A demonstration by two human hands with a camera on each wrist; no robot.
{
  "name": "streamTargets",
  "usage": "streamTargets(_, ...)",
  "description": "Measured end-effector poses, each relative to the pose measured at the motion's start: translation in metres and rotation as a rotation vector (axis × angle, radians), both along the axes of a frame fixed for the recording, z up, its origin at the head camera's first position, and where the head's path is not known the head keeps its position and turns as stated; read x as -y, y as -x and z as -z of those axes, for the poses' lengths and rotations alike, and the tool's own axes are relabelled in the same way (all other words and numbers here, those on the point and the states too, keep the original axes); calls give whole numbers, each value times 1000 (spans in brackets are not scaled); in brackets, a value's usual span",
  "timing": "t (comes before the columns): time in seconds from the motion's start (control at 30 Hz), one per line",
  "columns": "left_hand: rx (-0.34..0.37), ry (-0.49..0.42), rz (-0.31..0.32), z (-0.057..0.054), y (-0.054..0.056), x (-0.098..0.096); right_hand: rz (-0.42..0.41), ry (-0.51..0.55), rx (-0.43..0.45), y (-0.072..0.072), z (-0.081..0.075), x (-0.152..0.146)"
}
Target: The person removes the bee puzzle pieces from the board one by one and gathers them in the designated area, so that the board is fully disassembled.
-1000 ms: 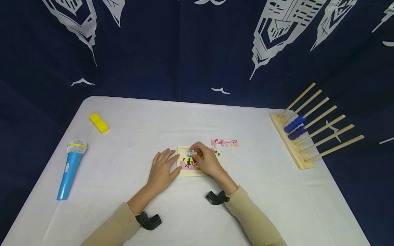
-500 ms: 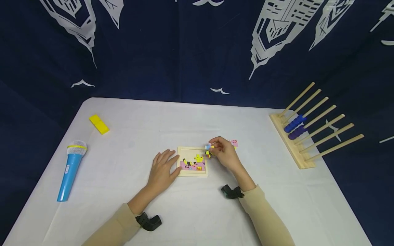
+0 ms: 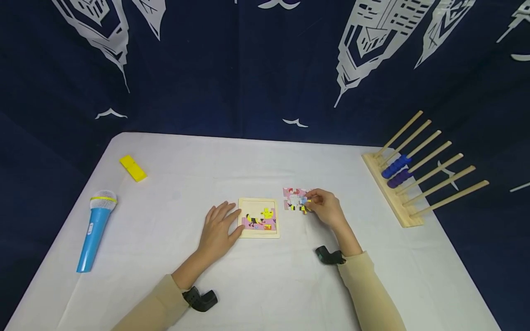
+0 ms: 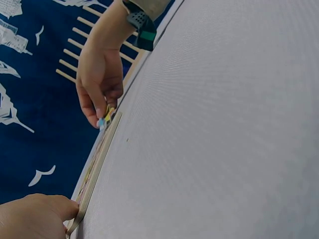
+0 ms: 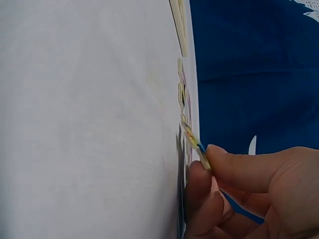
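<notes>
A square wooden puzzle tray [image 3: 259, 234] lies mid-table, its lower part filled with pink, black and yellow pieces and its upper part bare. My left hand [image 3: 219, 233] rests at the tray's left side, fingers extended and thumb touching the rim. To the right of the tray, my right hand [image 3: 330, 212] pinches a jigsaw piece [image 5: 196, 143] between thumb and fingers. That piece is tilted just over the table, beside a group of loose jigsaw pieces [image 3: 288, 192]. The fingers partly cover this group in the head view.
A blue toy microphone [image 3: 91, 234] and a yellow block-like object [image 3: 133, 168] lie on the left of the table. At the right edge stands a wooden peg rack [image 3: 387, 191] with blue and purple beads. A dark blue patterned cloth [image 3: 232, 69] hangs behind.
My right hand has moved right, off the tray and over to the loose pieces, carrying the jigsaw piece in its pinch. The left hand has stayed at the tray.
</notes>
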State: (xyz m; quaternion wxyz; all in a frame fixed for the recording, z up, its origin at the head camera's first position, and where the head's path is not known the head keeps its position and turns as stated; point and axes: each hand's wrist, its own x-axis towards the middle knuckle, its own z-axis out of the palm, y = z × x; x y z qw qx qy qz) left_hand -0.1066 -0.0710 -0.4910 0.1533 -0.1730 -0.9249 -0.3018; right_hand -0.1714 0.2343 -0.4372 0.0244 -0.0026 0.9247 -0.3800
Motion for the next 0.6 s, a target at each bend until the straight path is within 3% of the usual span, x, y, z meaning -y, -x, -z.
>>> streamTargets(0.47,-5,-13,3,1,0,0,69,-136,-89,-1,5,7)
streamTargets(0.6,-5,-16,2,1,0,0,80,-121,-122,-2,3,10)
